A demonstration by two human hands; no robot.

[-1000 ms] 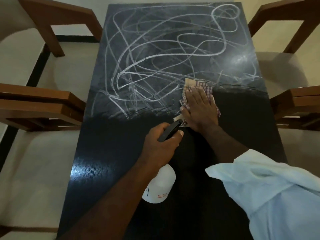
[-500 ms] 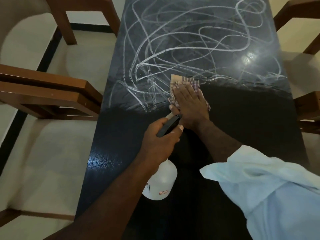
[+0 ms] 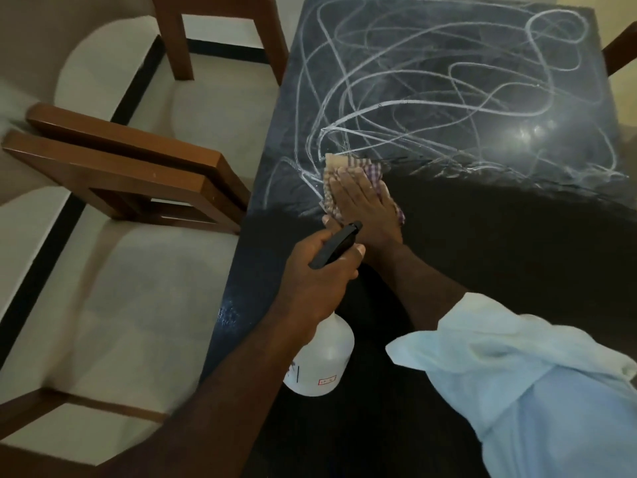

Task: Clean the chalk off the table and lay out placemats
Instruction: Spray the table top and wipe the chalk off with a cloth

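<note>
The black table (image 3: 499, 257) carries white chalk scribbles (image 3: 431, 91) over its far half; the near half is dark and wiped. My right hand (image 3: 365, 208) lies flat with straight fingers on a checked cloth (image 3: 344, 174), pressing it on the table at the edge of the chalk. My left hand (image 3: 320, 274) grips the black trigger head of a white spray bottle (image 3: 324, 360), held above the near part of the table, nozzle toward the cloth.
Wooden chairs with pale cushions (image 3: 131, 174) stand along the left side of the table, another chair frame (image 3: 220, 32) behind them. A chair arm (image 3: 620, 50) shows at the far right. My light blue sleeve (image 3: 517, 391) covers the near right.
My right hand and the cloth have slid left along the chalk's edge, and the wiped dark area has grown leftward. The view has shifted left. My left hand keeps hold of the bottle.
</note>
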